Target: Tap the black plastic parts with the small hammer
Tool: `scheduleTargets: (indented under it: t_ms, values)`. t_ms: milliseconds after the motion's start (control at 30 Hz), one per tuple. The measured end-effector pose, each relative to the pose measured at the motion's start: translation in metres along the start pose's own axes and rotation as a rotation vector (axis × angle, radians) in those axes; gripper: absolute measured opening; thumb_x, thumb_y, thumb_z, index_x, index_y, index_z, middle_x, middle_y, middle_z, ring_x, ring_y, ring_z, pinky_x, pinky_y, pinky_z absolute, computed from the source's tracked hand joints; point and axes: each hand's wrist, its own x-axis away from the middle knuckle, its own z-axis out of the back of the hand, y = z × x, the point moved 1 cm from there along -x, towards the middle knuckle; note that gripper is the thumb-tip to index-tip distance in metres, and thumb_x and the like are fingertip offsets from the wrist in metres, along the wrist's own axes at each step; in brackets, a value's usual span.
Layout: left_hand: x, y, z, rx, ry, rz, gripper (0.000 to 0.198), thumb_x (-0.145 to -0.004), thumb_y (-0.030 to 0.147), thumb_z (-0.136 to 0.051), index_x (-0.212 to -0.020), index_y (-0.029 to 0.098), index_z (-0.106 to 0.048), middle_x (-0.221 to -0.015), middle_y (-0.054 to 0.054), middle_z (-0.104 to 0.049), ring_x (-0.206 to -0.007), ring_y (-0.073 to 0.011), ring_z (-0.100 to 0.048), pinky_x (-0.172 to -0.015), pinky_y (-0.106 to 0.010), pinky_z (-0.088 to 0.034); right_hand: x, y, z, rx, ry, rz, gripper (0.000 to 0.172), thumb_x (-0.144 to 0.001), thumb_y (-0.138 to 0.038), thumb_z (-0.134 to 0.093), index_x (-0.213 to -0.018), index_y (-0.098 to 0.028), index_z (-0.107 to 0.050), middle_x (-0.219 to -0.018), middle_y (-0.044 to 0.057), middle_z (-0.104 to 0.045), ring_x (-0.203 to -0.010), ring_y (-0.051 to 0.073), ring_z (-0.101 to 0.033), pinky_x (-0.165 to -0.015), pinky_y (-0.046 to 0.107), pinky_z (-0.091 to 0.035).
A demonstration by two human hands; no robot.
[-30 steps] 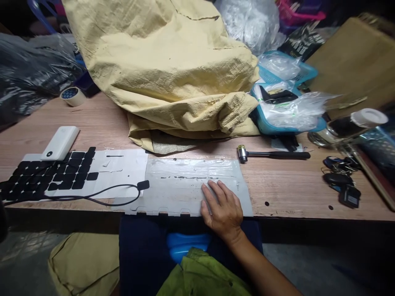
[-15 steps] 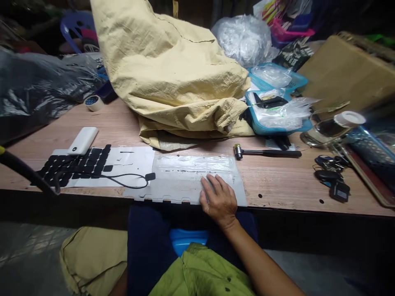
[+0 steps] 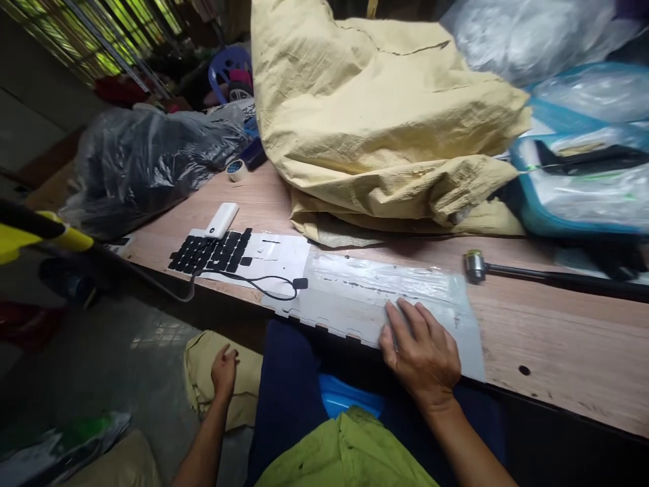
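Observation:
My right hand point(image 3: 420, 348) lies flat, fingers apart, on a grey sheet point(image 3: 355, 304) with a notched front edge at the near rim of the wooden table point(image 3: 558, 338). My left hand point(image 3: 224, 370) hangs low beside my knee, over a tan bag point(image 3: 238, 379) on the floor; its fingers are curled and I cannot make out anything in them. Left of the grey sheet is a white sheet point(image 3: 274, 257) carrying several black square pads point(image 3: 210, 251), with a white power bank point(image 3: 222, 220) and a black cable point(image 3: 253, 284) on it.
A big yellow woven sack point(image 3: 375, 115) fills the table's middle. A small hammer point(image 3: 547, 274) is on the right, near a blue tray of plastic bags point(image 3: 583, 182). Black plastic bag point(image 3: 142, 162) and tape roll point(image 3: 236, 169) at the left. A yellow-and-black bar point(image 3: 45, 233) juts in from the far left.
The view has swung left and closer. My left hand has come into sight low by the tan bag. My right hand stays flat on the grey sheet.

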Motion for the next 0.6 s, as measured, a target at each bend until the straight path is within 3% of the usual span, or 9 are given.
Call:
scheduleTargets:
  t_ms: [67, 200, 300, 367, 467, 600]
  values:
    - [-0.020, 0.029, 0.023, 0.082, 0.170, -0.052, 0.030, -0.081, 0.020, -0.059, -0.110, 0.014, -0.067, -0.066, 0.003, -0.061, -0.064, -0.0186, -0.066, -0.067, -0.030, -0.054, 0.001, 0.000, 0.001, -0.008, -0.005, 0.006, 0.039, -0.087, -0.027, -0.062, -0.125, -0.024, -0.068, -0.117, 0.005, -0.075, -0.110, 0.023, -0.066, -0.090, 0.032, -0.043]
    - [-0.054, 0.113, 0.053, 0.168, 0.456, -0.321, 0.045, -0.076, 0.028, -0.063, -0.119, 0.015, -0.061, -0.070, 0.004, -0.059, -0.068, -0.0156, -0.061, -0.074, -0.030, -0.053, 0.003, 0.002, 0.002, -0.022, -0.027, 0.015, 0.045, -0.087, -0.027, -0.061, -0.132, -0.024, -0.065, -0.120, 0.005, -0.074, -0.111, 0.024, -0.066, -0.089, 0.032, -0.044]
    - [-0.067, 0.168, 0.057, 0.272, 0.524, -0.490, 0.052, -0.072, 0.024, -0.065, -0.123, 0.014, -0.056, -0.076, 0.004, -0.058, -0.069, -0.0132, -0.059, -0.072, -0.026, -0.052, 0.007, 0.006, 0.001, -0.039, -0.056, 0.032, 0.049, -0.087, -0.027, -0.062, -0.135, -0.025, -0.064, -0.124, 0.006, -0.073, -0.113, 0.024, -0.066, -0.090, 0.032, -0.044]
    - [-0.070, 0.188, 0.054, 0.343, 0.528, -0.534, 0.054, -0.071, 0.019, -0.063, -0.124, 0.013, -0.053, -0.077, 0.004, -0.056, -0.067, -0.0122, -0.057, -0.068, -0.024, -0.050, 0.009, 0.007, 0.001, -0.052, -0.067, 0.040, 0.049, -0.086, -0.028, -0.063, -0.135, -0.025, -0.065, -0.125, 0.006, -0.072, -0.113, 0.024, -0.065, -0.090, 0.032, -0.044]
    - [-0.068, 0.182, 0.045, 0.410, 0.522, -0.465, 0.053, -0.071, 0.015, -0.060, -0.123, 0.012, -0.050, -0.074, 0.006, -0.052, -0.065, -0.0112, -0.054, -0.068, -0.023, -0.049, 0.007, 0.006, 0.002, -0.041, -0.049, 0.043, 0.046, -0.086, -0.028, -0.064, -0.131, -0.024, -0.066, -0.122, 0.005, -0.073, -0.112, 0.024, -0.065, -0.089, 0.032, -0.044]
    - [-0.058, 0.118, 0.035, 0.251, 0.478, -0.245, 0.047, -0.075, 0.018, -0.058, -0.122, 0.015, -0.050, -0.071, 0.007, -0.049, -0.060, -0.0108, -0.052, -0.065, -0.025, -0.048, 0.001, 0.002, 0.004, -0.011, -0.023, 0.022, 0.039, -0.087, -0.027, -0.064, -0.126, -0.021, -0.067, -0.117, 0.005, -0.075, -0.110, 0.024, -0.066, -0.088, 0.032, -0.043]
